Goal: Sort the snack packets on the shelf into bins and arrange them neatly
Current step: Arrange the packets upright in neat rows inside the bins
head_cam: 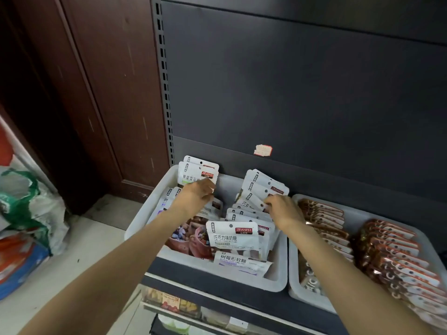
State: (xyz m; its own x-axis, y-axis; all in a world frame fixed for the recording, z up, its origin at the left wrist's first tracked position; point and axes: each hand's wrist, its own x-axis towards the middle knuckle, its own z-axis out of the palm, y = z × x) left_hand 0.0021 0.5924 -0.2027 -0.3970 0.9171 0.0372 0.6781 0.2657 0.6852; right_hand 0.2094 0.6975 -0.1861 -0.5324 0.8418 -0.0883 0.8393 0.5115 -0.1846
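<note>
A white bin [278,269] on the shelf holds several white snack packets. My left hand [196,197] grips the upright packets [193,171] standing at the bin's back left corner. My right hand [281,209] pinches the leaning stack of white packets [261,184] at the back right of the same bin. A chocolate-candy packet [232,235] stands at the front of a row in the bin's middle. Another white packet [239,262] lies flat against the front wall. Pink and brown packets [193,240] sit lower left in the bin.
A second white bin [296,281] to the right holds rows of brown and orange packets [391,250]. The dark shelf back panel [302,93] rises behind. A lower shelf with goods [174,303] lies below. Bags [26,209] stand on the floor at left beside a wooden door [96,93].
</note>
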